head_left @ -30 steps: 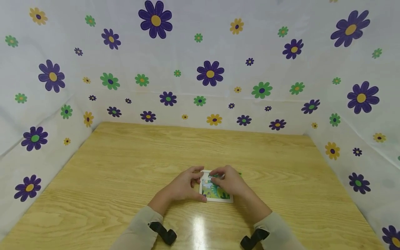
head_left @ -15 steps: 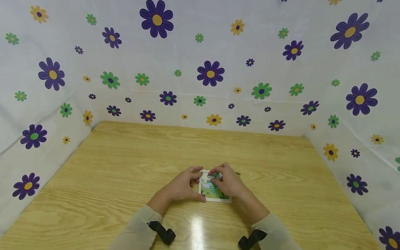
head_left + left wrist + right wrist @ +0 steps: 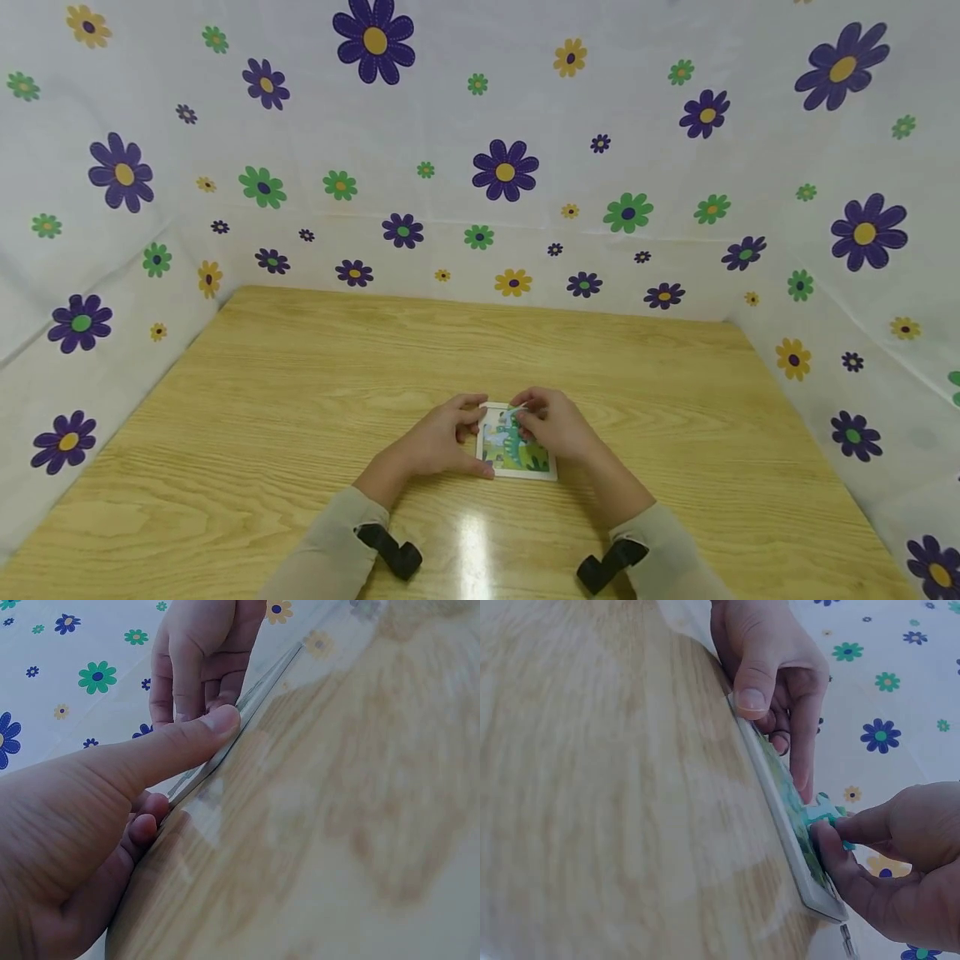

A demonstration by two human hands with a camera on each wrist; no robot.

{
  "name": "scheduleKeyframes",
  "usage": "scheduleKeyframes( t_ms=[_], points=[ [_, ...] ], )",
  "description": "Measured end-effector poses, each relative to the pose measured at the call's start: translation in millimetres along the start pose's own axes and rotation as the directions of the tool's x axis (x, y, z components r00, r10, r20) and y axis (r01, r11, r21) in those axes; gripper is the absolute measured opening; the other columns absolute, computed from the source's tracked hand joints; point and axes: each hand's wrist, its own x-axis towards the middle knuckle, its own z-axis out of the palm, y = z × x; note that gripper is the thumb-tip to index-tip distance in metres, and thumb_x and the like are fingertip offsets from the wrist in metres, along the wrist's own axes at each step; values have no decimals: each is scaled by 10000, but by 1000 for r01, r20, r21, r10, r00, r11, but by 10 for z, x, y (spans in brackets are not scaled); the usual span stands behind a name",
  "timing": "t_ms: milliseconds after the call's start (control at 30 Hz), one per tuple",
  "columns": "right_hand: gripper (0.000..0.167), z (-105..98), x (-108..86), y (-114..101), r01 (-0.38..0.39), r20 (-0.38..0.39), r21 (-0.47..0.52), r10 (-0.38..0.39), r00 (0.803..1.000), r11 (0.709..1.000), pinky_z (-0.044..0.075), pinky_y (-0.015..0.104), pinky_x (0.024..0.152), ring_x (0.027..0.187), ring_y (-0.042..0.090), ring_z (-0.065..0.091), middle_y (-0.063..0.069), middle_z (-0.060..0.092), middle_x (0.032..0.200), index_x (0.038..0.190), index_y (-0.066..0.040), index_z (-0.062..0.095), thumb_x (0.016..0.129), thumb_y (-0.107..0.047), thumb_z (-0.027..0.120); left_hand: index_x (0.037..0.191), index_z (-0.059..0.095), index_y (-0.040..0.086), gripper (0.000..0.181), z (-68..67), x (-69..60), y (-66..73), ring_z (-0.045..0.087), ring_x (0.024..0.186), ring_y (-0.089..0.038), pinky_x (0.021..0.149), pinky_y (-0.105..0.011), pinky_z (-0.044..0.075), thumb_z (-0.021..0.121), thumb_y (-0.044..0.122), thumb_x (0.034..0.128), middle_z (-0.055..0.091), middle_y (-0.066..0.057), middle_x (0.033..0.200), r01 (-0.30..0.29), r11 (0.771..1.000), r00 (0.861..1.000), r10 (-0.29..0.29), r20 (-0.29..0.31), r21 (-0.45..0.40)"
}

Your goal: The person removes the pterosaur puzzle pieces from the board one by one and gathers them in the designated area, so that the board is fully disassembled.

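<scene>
A small jigsaw puzzle (image 3: 510,450) with a green dinosaur picture lies in a white-edged tray (image 3: 525,476) on the table. My left hand (image 3: 438,442) holds the tray's left side, thumb on the near left corner and fingers at the far left. My right hand (image 3: 558,429) pinches a teal and pale jigsaw piece (image 3: 821,811) between thumb and fingers, over the tray's far part. In the right wrist view the piece stands tilted above the picture. A pale bare patch shows at the tray's far left. My right fingers hide the far right corner.
The wooden table (image 3: 360,358) spreads around the tray on all sides. A white flower-print cloth (image 3: 450,125) stands behind it and along both sides. Black wrist straps (image 3: 390,552) sit over both sleeves. A small dark bit (image 3: 846,939) shows beyond the tray's corner.
My right fingers have shifted slightly right and away from me with the piece, which now shows raised and tilted. More of the dinosaur picture is uncovered. My left hand keeps its hold.
</scene>
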Motion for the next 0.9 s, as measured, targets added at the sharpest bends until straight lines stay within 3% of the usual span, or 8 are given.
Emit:
scheduleKeyframes(
  t_ms=[300, 500, 900],
  points=[
    [170, -40, -5, -45, -22, 75, 118, 13, 997, 993, 593, 291, 702, 732, 145, 688, 168, 645, 1047, 1137, 1, 665, 1010, -29, 556, 1476, 469, 16, 959, -9, 8, -3, 489, 983, -128, 802, -265, 442, 905, 403, 715, 375, -4, 1568, -15, 1000, 1000, 15, -4, 7],
    [194, -79, -31, -74, -40, 99, 146, 26, 995, 988, 601, 306, 715, 766, 178, 689, 188, 627, 1101, 1170, 1, 665, 1016, -45, 557, 1488, 456, 30, 964, -1, 5, -1, 486, 975, -132, 799, -269, 442, 902, 401, 719, 387, -10, 1552, -14, 1000, 1000, 14, 0, -4],
    [248, -385, -24, 76, -86, 103, 175, 69, 992, 981, 599, 310, 774, 820, 174, 701, 197, 603, 1127, 1229, 27, 661, 1006, -16, 562, 1500, 442, 48, 971, 9, 12, 0, 477, 957, -145, 792, -264, 424, 917, 352, 709, 433, -10, 1494, -11, 999, 1000, 11, 4, -37]
  ],
)
